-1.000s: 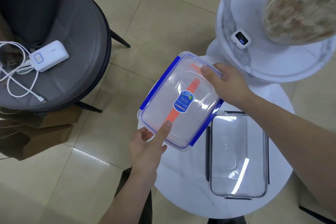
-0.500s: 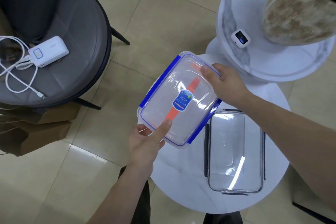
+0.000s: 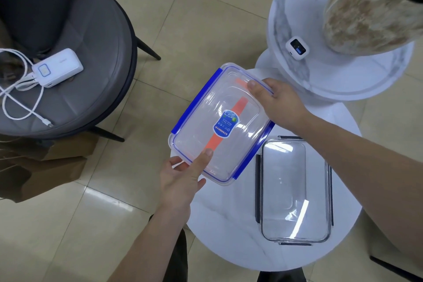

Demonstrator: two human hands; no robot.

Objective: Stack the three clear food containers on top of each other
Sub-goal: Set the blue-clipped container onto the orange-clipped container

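Note:
A clear container with blue clips (image 3: 231,107), a blue label and an orange strip, is held tilted over the left rim of the low round white table (image 3: 229,231). My left hand (image 3: 183,181) grips its near end, thumb on the lid. My right hand (image 3: 279,103) grips its far end. A second clear container with dark clips (image 3: 294,190) rests on the table just to the right, below my right forearm. I see no third container.
A higher round marble table (image 3: 320,80) at the back right carries a mottled plant pot (image 3: 366,4) and a small white device (image 3: 297,48). A grey chair (image 3: 87,57) at left holds a white power bank (image 3: 57,67) with cables. Brown paper bags (image 3: 41,167) lie beneath it.
Both hands and the blue-clipped container have barely shifted; the grip is unchanged. The view has drifted slightly.

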